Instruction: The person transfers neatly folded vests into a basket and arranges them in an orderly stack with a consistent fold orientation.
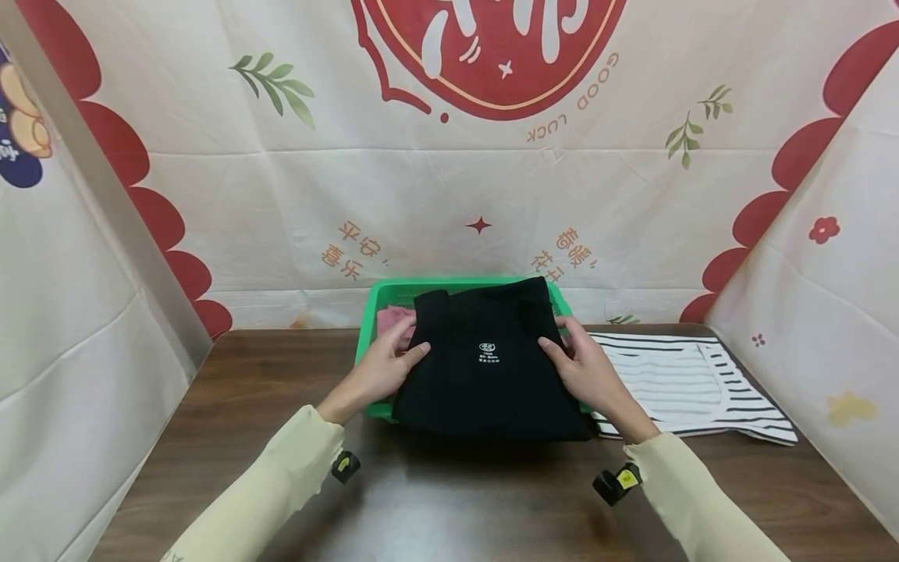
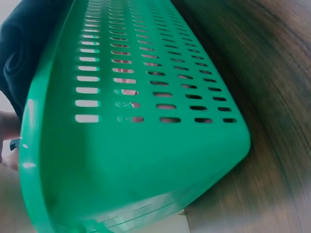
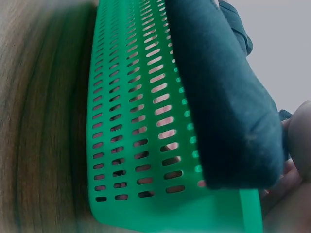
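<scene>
A black garment point(image 1: 477, 398) with a small white print is held up in front of and over a green slotted plastic basket point(image 1: 367, 332). My left hand point(image 1: 379, 371) pinches its left side between thumb and fingers. On the opposite side my right hand point(image 1: 590, 375) grips it the same way, thumb on top. In the right wrist view a thick folded edge of the black garment point(image 3: 228, 121) hangs over the basket's near wall point(image 3: 146, 213). Pink cloth point(image 1: 393, 316) shows inside the basket by my left fingers. Most of the basket's inside is hidden behind the garment.
A white garment with black stripes point(image 1: 660, 378) lies spread flat on the brown wooden table point(image 1: 281, 390), right of the basket. Printed cloth point(image 1: 281, 203) hangs as a wall close behind the basket and along both sides.
</scene>
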A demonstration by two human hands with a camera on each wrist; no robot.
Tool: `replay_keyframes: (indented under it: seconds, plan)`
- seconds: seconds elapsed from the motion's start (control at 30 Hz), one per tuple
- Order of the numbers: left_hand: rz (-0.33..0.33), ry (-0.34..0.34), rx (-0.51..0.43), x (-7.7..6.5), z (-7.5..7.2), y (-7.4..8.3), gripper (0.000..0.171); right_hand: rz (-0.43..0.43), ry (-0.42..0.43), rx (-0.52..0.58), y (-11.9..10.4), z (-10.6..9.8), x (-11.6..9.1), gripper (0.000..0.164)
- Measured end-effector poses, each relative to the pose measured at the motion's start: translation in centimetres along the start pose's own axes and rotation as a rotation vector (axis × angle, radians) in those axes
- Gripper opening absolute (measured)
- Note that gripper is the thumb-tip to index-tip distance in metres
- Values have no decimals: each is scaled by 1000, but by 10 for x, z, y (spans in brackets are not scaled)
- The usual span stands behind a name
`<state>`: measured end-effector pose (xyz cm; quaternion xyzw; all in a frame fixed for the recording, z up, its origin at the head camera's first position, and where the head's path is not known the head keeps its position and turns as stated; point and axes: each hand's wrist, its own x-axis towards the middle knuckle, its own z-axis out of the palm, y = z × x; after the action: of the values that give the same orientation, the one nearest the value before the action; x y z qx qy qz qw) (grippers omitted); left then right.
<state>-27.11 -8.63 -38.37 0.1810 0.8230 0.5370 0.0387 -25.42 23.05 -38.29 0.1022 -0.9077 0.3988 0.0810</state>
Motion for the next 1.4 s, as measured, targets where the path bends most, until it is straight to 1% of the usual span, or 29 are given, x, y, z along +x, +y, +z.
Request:
replay_keyframes:
  seconds: [0.07, 0.17, 0.4, 0.5, 0.87, 1.13, 1.4]
  plan:
    - [-4, 4, 17, 1, -1, -1, 50, -3, 0, -8, 1, 1, 2, 39]
    - [-9, -1, 17, 3, -2, -3, 51, -12, 0, -32, 3, 2, 5, 42]
    - [-6, -34, -35, 8, -5, -6, 47, -59, 9, -38, 5, 3, 12, 41]
    - [-8, -35, -34, 10, -6, -6, 46, -72, 18, -37, 6, 3, 14, 40]
    - [-24, -44, -14, 13, -8, -7, 48, -73, 23, -21, 8, 4, 20, 42]
    - [-43, -47, 0, 15, -9, -9, 53, -69, 17, -33, 10, 4, 22, 43]
    - [-46, -44, 27, 15, -10, -10, 54, -84, 18, -47, 13, 5, 26, 45]
